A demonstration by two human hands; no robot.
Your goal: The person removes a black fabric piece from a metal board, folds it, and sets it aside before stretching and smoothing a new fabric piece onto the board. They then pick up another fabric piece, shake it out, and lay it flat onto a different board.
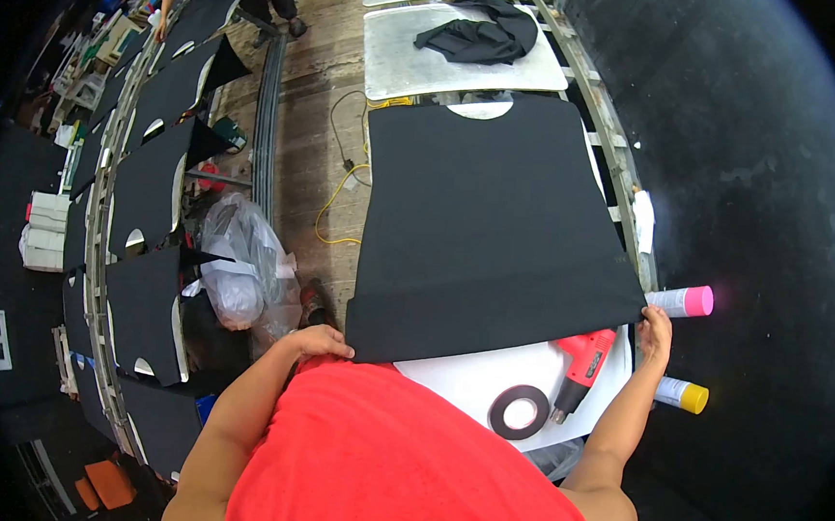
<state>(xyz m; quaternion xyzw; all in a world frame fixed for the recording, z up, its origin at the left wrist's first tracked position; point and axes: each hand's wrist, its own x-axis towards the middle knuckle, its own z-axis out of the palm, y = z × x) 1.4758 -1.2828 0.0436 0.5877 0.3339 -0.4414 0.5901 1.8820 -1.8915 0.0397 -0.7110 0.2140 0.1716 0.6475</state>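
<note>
2 hands, left (323, 343) and right (655, 333), grasp the black shirt's (492, 232) hem corners above a heat gun (580, 369).

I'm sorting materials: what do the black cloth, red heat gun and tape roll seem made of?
Black cloth: matte fabric, fibre unclear, its edge bending where pinched.
Red heat gun: smooth body, probably plastic; shiny nozzle tip, likely metal.
Tape roll: dull, dark winding, plastic or cloth unclear.

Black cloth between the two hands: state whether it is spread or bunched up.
Spread: the black cloth lies broad and flat, with the left hand and the right hand at its near corners.
</note>
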